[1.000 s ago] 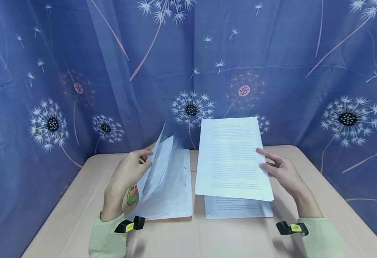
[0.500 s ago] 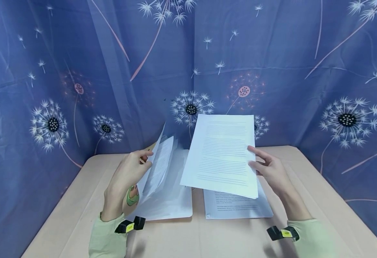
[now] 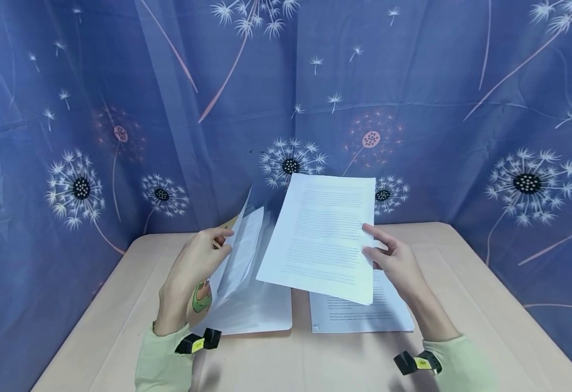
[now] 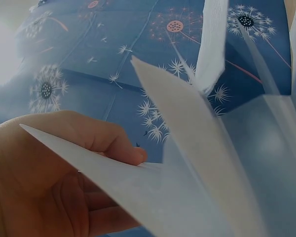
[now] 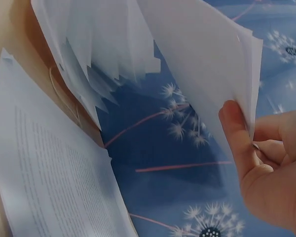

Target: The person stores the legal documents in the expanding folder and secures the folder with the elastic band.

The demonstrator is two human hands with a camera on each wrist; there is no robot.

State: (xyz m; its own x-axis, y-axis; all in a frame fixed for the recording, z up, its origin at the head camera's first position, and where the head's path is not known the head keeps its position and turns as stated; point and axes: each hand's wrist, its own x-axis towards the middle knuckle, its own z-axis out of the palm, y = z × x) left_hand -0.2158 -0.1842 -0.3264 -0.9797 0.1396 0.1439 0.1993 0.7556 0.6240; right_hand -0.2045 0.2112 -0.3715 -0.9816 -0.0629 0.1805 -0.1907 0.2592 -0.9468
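Observation:
The left hand (image 3: 192, 264) pinches the raised cover and leaves of an open folder (image 3: 271, 316) with clear sleeves; a printed sheet (image 3: 241, 247) stands among them. In the left wrist view the left hand (image 4: 74, 173) has its thumb on a pale leaf (image 4: 133, 182). By its right edge, the right hand (image 3: 398, 267) pinches a few printed sheets (image 3: 325, 234), tilted above the table and overlapping the folder's right side. The right wrist view has these sheets (image 5: 207, 54) between thumb and fingers of the right hand (image 5: 271, 163).
A stack of printed paper (image 3: 364, 316) lies on the table (image 3: 266, 365), right of the folder, partly covered by the held sheets. A thin string loop (image 5: 59, 89) shows beside the folder in the right wrist view. Blue dandelion-patterned cloth (image 3: 246, 98) surrounds the table's back and sides.
The right hand has moved left with its sheets, from above the paper stack to partly over the folder, and the sheets have tilted. The left hand has stayed in place.

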